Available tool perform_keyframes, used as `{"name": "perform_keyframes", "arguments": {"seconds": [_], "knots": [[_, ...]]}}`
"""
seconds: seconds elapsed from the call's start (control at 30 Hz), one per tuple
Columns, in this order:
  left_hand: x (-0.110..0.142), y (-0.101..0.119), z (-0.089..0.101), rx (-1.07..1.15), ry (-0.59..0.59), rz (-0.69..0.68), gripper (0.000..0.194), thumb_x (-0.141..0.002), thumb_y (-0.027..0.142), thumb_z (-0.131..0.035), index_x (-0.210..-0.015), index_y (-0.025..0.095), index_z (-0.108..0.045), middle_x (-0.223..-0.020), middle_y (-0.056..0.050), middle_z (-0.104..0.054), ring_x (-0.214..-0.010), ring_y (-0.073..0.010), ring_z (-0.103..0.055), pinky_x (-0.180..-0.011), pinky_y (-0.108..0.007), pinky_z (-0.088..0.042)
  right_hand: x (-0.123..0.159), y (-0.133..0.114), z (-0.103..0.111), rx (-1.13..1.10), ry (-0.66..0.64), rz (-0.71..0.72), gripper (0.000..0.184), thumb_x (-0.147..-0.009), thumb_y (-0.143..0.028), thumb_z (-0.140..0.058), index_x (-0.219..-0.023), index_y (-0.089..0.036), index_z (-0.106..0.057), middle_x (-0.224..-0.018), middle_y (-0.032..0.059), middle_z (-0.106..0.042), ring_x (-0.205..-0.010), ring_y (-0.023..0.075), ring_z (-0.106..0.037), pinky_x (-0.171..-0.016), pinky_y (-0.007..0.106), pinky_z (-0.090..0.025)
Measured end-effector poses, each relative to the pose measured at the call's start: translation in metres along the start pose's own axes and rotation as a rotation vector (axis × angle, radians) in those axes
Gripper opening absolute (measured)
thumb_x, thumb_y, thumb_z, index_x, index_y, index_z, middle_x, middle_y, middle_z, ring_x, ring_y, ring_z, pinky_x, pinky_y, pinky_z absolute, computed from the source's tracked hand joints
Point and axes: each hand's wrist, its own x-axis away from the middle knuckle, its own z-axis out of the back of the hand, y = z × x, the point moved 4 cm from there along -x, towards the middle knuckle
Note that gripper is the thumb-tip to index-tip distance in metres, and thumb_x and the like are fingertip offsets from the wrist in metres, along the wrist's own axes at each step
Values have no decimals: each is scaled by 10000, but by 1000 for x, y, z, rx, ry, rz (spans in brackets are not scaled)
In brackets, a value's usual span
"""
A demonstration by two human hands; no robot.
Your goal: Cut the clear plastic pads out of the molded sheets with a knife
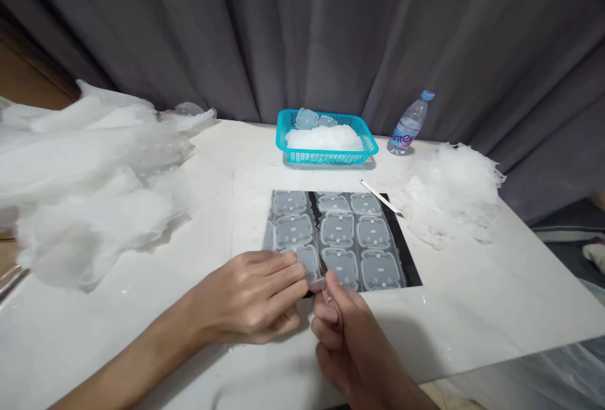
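Note:
A sheet of clear, rounded-square plastic pieces (338, 229) lies on a black mat (412, 271) in front of me. A jagged dark gap runs through the sheet from the far edge towards my hands. My left hand (259, 293) is closed at the near left corner, fingers pinching the edge of the plastic sheet. In my right hand (352, 334) is a pair of pink-handled scissors (336, 310), its loops mostly hidden by the fingers. Their dark blade points away from me along the gap. Both hands are close together, almost touching.
Behind the mat stands a turquoise basket (326, 157) with white film and clear pieces in it. A water bottle (407, 126) is to its right. A white stick (380, 198) lies by the mat. Crumpled white film is heaped left (94, 177) and right (454, 189).

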Motion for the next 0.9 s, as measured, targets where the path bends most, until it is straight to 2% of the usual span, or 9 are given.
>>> {"name": "perform_keyframes", "arguments": {"seconds": [0.13, 0.23, 0.37, 0.6, 0.8, 0.9], "knots": [[0, 2, -1, 3, 23, -6, 108, -826, 88, -536, -853, 190, -561, -693, -14, -686, -659, -184, -684, -579, -286, -558, -7, -3, -6, 43, -63, 27, 537, -897, -640, -672, -683, -207, -437, -487, -128, -308, -333, 16, -194, -259, 128, -236], [1, 3, -3, -3, 41, -22, 85, -843, 102, -536, -860, 181, -565, -714, -23, -709, -677, -192, -703, -582, -294, -565, -14, -8, -9, 47, -53, 59, 567, -867, -653, -701, -653, -211, -419, -458, -139, -269, -332, 11, -163, -269, 130, -226], [3, 3, -5, -7, 20, -26, 70, -848, 118, -552, -885, 174, -574, -717, -20, -699, -695, -195, -709, -589, -289, -569, -14, -8, -10, 25, -28, 92, 584, -782, -666, -780, -677, -215, -424, -482, -142, -297, -352, 8, -144, -275, 132, -208], [2, 1, -2, -13, 8, -18, 107, -830, 92, -533, -839, 182, -591, -717, -23, -678, -688, -182, -680, -611, -280, -563, -9, -1, -4, 46, -10, 40, 580, -860, -692, -681, -665, -216, -411, -466, -137, -273, -350, 15, -131, -287, 138, -170], [0, 4, -1, -8, 43, -39, 79, -864, 108, -549, -837, 173, -584, -694, -23, -687, -661, -182, -687, -590, -283, -551, -17, -9, -12, 48, -17, 77, 631, -788, -743, -718, -639, -221, -395, -410, -148, -244, -332, 13, -147, -299, 141, -150], [-1, 5, 0, -14, 50, -42, 70, -873, 111, -557, -858, 172, -588, -710, -24, -701, -678, -183, -701, -581, -277, -546, -22, -10, -13, 10, -27, 124, 651, -695, -731, -805, -667, -220, -401, -439, -153, -291, -356, 3, -130, -314, 138, -140]]}}
